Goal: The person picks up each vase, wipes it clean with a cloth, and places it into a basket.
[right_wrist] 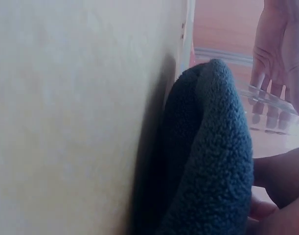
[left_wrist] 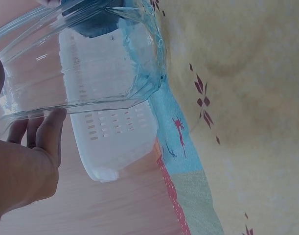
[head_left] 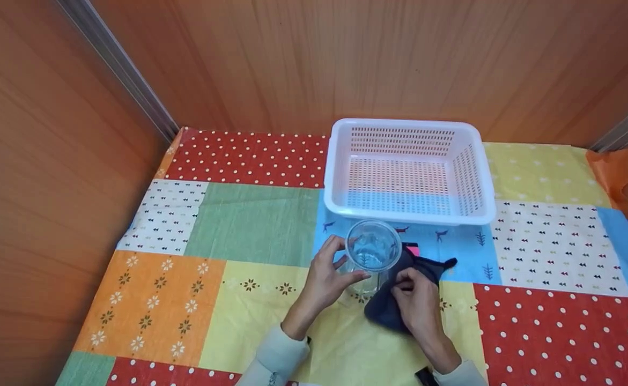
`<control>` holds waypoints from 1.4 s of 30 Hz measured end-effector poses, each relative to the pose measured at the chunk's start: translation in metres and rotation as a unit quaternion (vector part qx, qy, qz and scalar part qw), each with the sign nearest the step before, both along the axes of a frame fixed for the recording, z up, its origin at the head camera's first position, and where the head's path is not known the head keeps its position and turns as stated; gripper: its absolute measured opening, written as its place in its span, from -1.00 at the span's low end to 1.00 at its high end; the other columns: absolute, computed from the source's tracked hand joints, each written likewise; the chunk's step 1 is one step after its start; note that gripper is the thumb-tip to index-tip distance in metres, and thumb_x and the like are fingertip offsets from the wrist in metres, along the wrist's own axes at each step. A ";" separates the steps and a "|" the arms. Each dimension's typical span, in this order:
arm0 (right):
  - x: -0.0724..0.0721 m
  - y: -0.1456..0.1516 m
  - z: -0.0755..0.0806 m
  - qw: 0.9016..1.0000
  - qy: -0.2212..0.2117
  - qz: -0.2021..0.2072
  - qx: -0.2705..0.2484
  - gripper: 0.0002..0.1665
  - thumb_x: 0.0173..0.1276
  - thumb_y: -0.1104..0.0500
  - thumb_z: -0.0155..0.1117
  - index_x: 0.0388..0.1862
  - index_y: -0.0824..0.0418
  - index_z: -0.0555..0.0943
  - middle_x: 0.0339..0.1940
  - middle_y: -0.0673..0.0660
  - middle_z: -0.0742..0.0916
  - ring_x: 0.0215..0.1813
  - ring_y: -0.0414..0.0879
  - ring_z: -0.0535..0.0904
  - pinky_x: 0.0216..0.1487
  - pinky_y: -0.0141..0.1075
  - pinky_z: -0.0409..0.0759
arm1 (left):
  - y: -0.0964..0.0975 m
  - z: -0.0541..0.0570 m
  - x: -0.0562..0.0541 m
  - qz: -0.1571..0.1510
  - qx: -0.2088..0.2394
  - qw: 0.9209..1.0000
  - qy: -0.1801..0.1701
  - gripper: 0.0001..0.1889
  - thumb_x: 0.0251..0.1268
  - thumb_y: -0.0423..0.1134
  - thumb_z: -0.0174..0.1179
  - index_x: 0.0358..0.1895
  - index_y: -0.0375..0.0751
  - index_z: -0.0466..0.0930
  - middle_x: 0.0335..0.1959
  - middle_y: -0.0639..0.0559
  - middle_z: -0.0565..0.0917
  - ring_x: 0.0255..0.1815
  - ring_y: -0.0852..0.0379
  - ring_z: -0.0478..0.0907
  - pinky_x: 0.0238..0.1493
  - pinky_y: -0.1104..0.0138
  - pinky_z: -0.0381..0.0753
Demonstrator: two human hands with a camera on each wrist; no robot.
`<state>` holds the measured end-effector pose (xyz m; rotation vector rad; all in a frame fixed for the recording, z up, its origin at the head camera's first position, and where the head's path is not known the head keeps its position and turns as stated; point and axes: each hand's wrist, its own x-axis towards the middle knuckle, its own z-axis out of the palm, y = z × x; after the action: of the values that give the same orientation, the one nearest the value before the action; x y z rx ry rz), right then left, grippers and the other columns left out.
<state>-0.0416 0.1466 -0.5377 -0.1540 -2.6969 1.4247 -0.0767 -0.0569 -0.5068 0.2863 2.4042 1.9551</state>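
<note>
My left hand holds a clear glass cup by its side, fingers and thumb curved around it. The cup's round rim faces up toward the head camera, and in the left wrist view its lower walls look faceted. My right hand pinches a dark blue fleece cloth just right of the cup. The cloth is folded and has a black loop at its far end. In the right wrist view, its fuzzy fold hides most of the right fingers. Cup and cloth overlap in the head view; whether they touch I cannot tell.
A white plastic basket with perforated walls stands just beyond the cup, with nothing in it. A patchwork tablecloth covers the table. Wood-grain panels enclose the back and sides. A small pink patch shows by the cloth.
</note>
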 end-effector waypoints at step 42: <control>0.007 -0.015 0.041 0.989 0.101 -0.013 -0.110 -0.75 0.26 0.55 0.46 -0.13 0.37 0.70 -0.19 0.21 0.76 -0.14 -0.06 0.77 -0.10 -0.51 0.73 | 0.001 0.002 0.000 0.002 -0.020 1.000 0.010 -0.51 0.05 -0.46 0.61 0.02 -0.28 0.55 0.09 -0.10 0.59 0.24 -0.07 0.57 0.24 0.13 0.70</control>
<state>-0.0348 0.1320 -0.4969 -0.0552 -2.3662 1.6312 -0.0766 -0.0560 -0.5053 0.2997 2.4543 1.9133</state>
